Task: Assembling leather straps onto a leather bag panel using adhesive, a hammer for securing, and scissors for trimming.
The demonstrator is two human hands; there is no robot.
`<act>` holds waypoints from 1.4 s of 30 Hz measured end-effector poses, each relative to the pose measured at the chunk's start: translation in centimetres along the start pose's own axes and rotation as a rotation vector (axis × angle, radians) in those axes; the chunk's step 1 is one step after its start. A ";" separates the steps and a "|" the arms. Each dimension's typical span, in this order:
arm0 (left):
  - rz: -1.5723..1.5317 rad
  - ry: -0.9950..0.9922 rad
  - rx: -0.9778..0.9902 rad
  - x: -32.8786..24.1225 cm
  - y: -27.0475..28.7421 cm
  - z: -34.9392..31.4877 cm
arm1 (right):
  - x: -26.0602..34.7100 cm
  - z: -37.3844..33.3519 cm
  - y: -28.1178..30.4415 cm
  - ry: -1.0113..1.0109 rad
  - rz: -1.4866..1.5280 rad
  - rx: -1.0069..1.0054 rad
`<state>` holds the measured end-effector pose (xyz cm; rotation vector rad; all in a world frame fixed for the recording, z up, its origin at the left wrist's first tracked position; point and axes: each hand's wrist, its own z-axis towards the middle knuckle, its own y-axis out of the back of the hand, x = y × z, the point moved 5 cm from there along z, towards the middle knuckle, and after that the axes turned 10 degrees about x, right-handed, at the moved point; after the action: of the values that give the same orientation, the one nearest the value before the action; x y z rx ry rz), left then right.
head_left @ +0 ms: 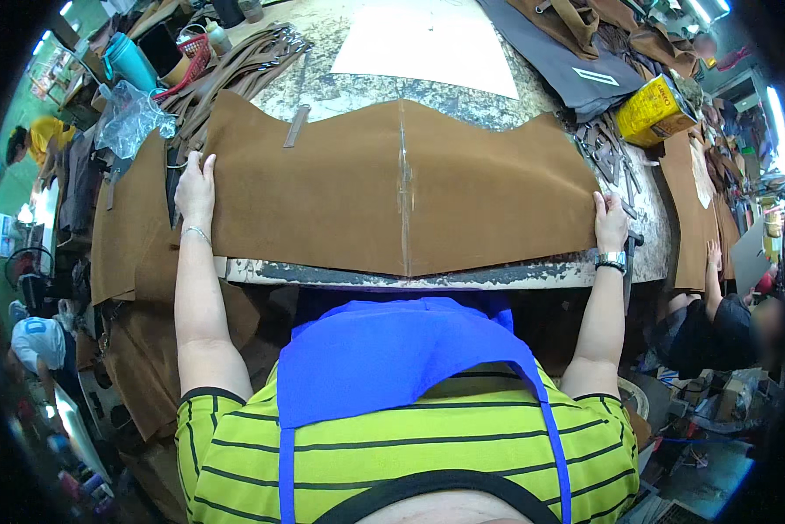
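The leather [314,196] lies between my left grip [197,188] and right grip [611,220], each pinching a side edge. It looks supple and fairly light, best held by both ends. Beneath is the table [532,274]; beyond my right grip, a yellow tin [651,113].

brown panel [314,192], black-striped lime shirt [427,450], bright blue apron [383,349]
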<state>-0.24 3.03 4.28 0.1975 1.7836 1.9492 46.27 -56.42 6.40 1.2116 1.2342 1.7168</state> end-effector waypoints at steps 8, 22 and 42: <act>0.095 -0.017 0.012 0.0 -1.8 1.0 | -1.1 0.8 -1.6 -0.023 -0.009 0.053; 0.022 -0.147 -0.044 -1.1 2.0 0.9 | 9.0 -3.7 -0.8 0.363 -0.117 -0.066; 0.343 -0.075 0.178 -4.7 -2.3 22.2 | 10.8 -12.9 -5.9 0.332 -0.012 0.261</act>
<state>13.80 20.96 6.13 0.6677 1.9755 1.9727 30.58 -48.81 2.46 1.0867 1.7027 1.8413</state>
